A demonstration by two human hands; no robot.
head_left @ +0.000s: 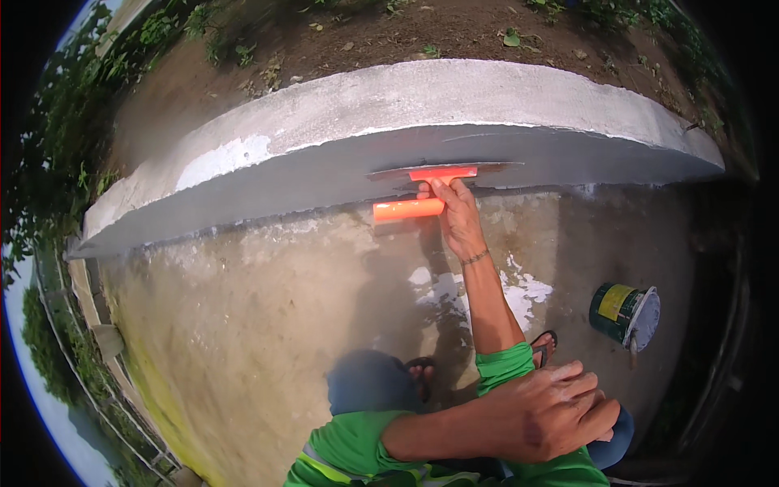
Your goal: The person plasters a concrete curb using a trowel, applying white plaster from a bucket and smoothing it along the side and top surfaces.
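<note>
My right hand (460, 215) is closed around a plastering trowel with an orange handle (408, 209). The trowel's long thin blade lies against the grey plastered face (316, 177) of a low curved wall. Smooth grey coating covers this face, while the wall's top (454, 88) is rough and whitish. My left arm crosses over my right sleeve. At its end, my left hand (560, 410) is curled closed near my right knee (621, 438); the inside of its grip is hidden.
A dark green bucket (614, 312) with a yellow label lies tilted on the concrete floor at right, smeared whitish at its mouth. White splatter (527, 294) marks the floor by my right foot. Soil and plants (389, 36) lie beyond the wall; a railing (77, 365) runs at left.
</note>
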